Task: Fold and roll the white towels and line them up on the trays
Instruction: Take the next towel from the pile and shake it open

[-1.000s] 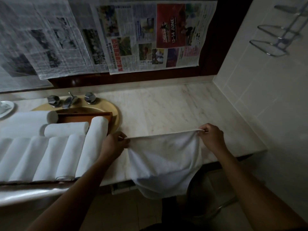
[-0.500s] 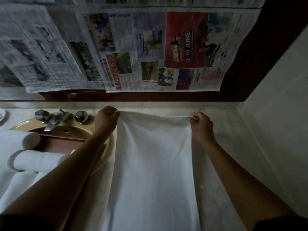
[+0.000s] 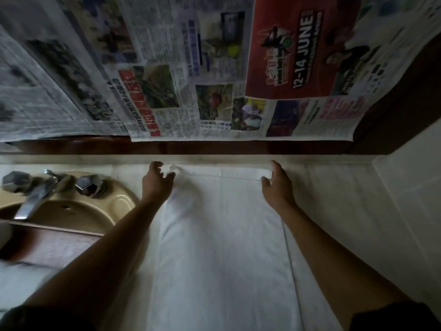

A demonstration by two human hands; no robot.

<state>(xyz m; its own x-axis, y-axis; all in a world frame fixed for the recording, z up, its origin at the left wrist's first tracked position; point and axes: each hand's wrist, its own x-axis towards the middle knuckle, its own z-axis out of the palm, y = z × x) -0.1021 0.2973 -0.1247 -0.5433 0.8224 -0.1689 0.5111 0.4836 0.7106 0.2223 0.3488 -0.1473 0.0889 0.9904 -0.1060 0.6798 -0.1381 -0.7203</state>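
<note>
A white towel (image 3: pixel 219 235) lies spread lengthwise on the marble counter (image 3: pixel 346 211), its far edge against the back wall. My left hand (image 3: pixel 156 182) hovers at the towel's far left corner with fingers spread and loosened. At the far right corner my right hand (image 3: pixel 276 185) has its fingers open too, thumb near the hem. Neither hand grips the cloth. At the lower left edge a blurred white shape (image 3: pixel 21 280) shows beside a brown wooden tray (image 3: pixel 55 244).
A tan sink (image 3: pixel 71 211) with a chrome tap (image 3: pixel 33 199) and two knobs sits at the left. Newspaper sheets (image 3: pixel 214 68) cover the wall behind the counter. A pale tiled side wall (image 3: pixel 410 199) closes the right.
The towel was pulled up from hanging over the counter's front edge and laid flat toward the back wall. Both hands have let go of its far corners.
</note>
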